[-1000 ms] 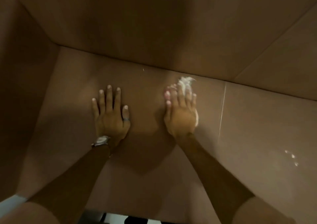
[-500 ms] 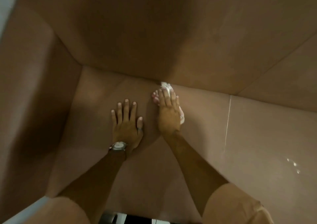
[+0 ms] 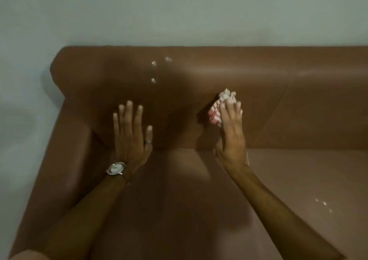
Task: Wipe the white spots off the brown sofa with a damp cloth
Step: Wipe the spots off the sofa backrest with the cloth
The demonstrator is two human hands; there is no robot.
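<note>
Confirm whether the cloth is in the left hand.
No, the red-and-white striped cloth is pressed to the sofa backrest under the right hand; the left hand is bare, fingers spread.

Right hand (image 3: pixel 231 140) presses cloth (image 3: pixel 216 114) (striped) against sofa (image 3: pixel 258 76) backrest.

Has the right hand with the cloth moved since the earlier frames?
Yes. The right hand and cloth have gone from the seat up onto the backrest, past the seat crease.

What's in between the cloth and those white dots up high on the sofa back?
Nothing. In the head view, only bare brown sofa leather, partly shadowed, lies between the cloth under the right hand and the white spots.
</note>
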